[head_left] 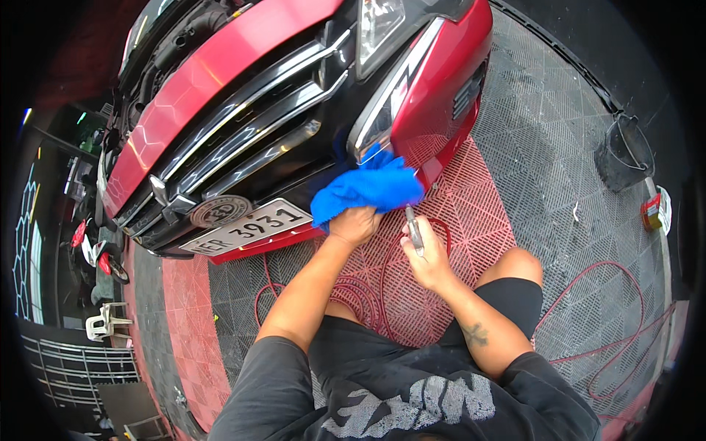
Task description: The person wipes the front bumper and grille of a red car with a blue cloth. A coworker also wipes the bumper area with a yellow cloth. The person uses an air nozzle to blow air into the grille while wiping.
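A bright blue cloth (368,188) is bunched in my left hand (355,225), whose fingers are closed and partly hidden by the fabric. It lies against the front bumper of a red car (441,110), just below the chrome trim (393,92) and beside the black grille (257,125). My right hand (430,257) is wrapped round a slim grey tool with a narrow tip (415,234), pointing up toward the cloth's lower edge; its exact kind is unclear. Left of my left hand is the white licence plate (246,228).
A red hose (640,294) loops over the grey and red grid floor tiles (544,147), some of it coiled between my legs. At the right stand a black bucket (624,154) and a red container (651,213). A white plastic chair (109,322) and a motorcycle (99,253) are at left.
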Motion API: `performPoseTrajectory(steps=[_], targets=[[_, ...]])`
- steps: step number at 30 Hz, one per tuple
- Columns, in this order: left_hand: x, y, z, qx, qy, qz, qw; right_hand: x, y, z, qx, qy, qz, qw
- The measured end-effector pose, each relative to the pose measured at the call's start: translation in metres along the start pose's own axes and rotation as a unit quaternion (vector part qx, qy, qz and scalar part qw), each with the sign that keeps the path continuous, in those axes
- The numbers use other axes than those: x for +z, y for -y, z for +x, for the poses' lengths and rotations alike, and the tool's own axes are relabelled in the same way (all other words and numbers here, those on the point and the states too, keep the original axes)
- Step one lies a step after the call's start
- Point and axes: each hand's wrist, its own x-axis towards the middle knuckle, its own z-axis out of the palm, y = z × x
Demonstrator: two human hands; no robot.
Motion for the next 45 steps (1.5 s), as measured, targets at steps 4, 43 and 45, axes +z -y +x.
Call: performPoseTrajectory(steps=[4,43,45], targets=[[0.015,-0.008,-0.003,0.039,0.088,-0.052,0.994,-0.015,0.001,0.007,0.024,-0.002,0.001,1.000],[-0.246,-0.080,-0.037,-0.368,-0.452,-0.561,0.587,0.021,0.110,0.054,-0.103,0.056,0.146,0.982],[-0.268,-0.095,0.010,-0.300,-0.496,-0.517,0.630,0.017,0.105,0.054,-0.086,0.043,0.162,0.982]])
